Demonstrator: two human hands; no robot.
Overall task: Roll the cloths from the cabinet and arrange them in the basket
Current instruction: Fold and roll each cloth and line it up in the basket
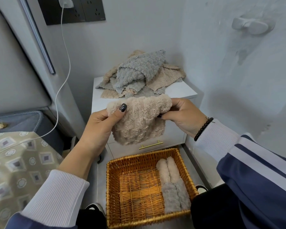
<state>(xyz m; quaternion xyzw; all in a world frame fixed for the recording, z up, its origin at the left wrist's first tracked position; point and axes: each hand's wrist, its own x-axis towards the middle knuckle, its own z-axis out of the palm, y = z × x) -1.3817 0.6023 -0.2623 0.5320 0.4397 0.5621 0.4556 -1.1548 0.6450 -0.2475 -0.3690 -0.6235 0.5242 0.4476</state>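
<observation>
Left hand point(100, 124): curled around the left end of a fluffy beige cloth point(139, 119), thumb with a dark painted nail pressed on the front of the fabric, other fingers hidden behind it. Right hand point(182, 115): fingers bent and pinching the right end of the same cloth, with a black bead bracelet point(203, 128) on the wrist. Upper edge of the cloth partly rolled between the two hands, lower part hanging loose below them.

Square woven wicker basket point(149, 217) of golden-brown colour standing on the floor, directly under the hands. Inside, along the right wall: two beige rolled cloths point(168, 170) lying side by side at the far end, and two grey rolled cloths point(176, 197) side by side at the near end, touching the beige ones. Woven bottom bare in the left part.

Held cloth well above the basket and in front of a white cabinet point(185, 90) with a gold handle point(151, 144) on its drawer. On top of the cabinet, behind the hands: a loose pile of grey and beige cloths point(139, 75), not rolled, grey ones mostly on top.

To the left: a white charging cable point(59, 90) hanging from a dark wall socket panel point(89, 9), and a patterned bed cover point(15, 164).
</observation>
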